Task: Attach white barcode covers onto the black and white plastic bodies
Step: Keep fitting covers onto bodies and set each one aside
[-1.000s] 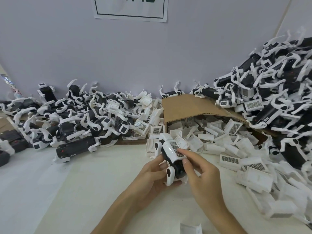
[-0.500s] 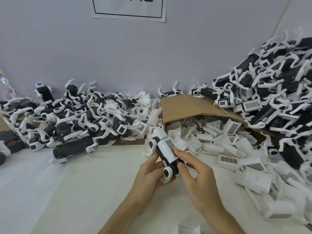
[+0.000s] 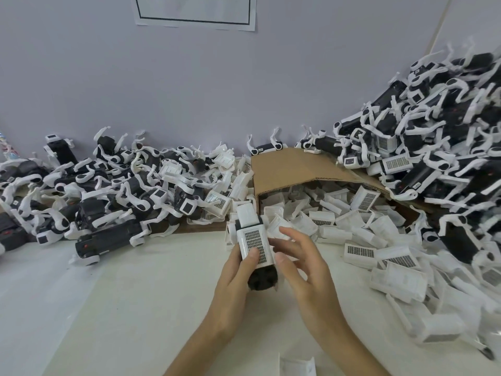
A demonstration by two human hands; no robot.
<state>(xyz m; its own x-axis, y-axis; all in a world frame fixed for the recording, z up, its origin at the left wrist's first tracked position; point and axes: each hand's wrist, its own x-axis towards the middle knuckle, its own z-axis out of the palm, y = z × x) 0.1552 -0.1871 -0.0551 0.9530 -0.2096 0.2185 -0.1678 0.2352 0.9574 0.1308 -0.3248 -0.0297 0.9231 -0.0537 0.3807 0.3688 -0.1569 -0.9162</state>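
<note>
A black and white plastic body (image 3: 262, 278) is held above the table in the middle of the view, its black end toward me. A white barcode cover (image 3: 253, 238) sits on top of it, grid side up. My left hand (image 3: 230, 291) grips the body from the left, with the thumb pressed on the cover. My right hand (image 3: 311, 275) is beside it on the right with fingers spread and relaxed; its thumb touches the body's right edge.
An open cardboard box (image 3: 292, 166) spills loose white covers (image 3: 352, 215) over the right of the table. Bodies are heaped high at the right (image 3: 433, 158) and lower at the left (image 3: 108, 191). One loose cover (image 3: 298, 366) lies at the near edge.
The body has turned from tilted to pointing straight away from me and shifted slightly left. My right hand has let go its pinch and spread its fingers; my left thumb has come onto the cover.
</note>
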